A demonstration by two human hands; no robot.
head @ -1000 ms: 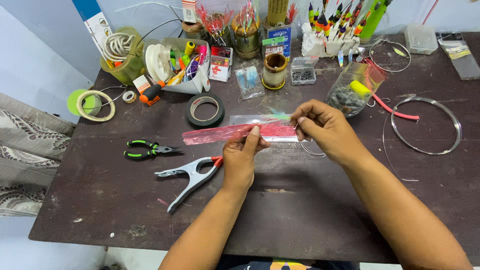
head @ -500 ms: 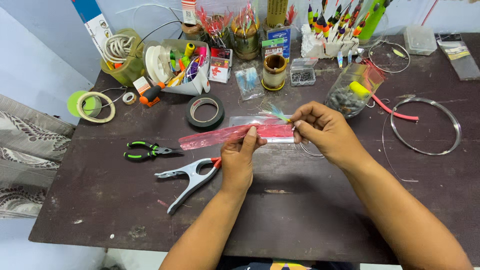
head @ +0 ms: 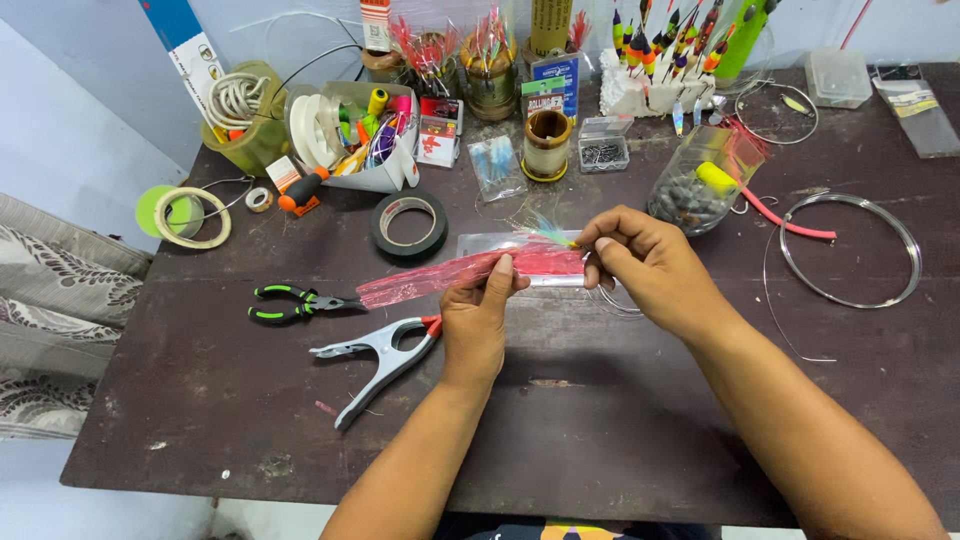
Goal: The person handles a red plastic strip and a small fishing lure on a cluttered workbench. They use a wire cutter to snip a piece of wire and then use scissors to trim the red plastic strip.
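A long strip of shiny red tinsel fibres (head: 440, 275) lies across the dark table (head: 560, 430), on a clear plastic sleeve (head: 490, 243). My left hand (head: 478, 322) pinches the strip near its middle with thumb and fingers. My right hand (head: 640, 262) grips the right end of the strip, where a few green and yellow fibres stick out. The strip's free end points left toward the pliers.
Green-handled pliers (head: 290, 303) and a metal spring clamp (head: 375, 360) lie left of my hands. A black tape roll (head: 409, 223), a jar of dark weights (head: 690, 190), wire coils (head: 850, 250), a box of spools (head: 350, 135) and fishing floats (head: 660, 45) fill the back.
The view shifted slightly and both hands sit a little lower on the table, still holding the red strip the same way.
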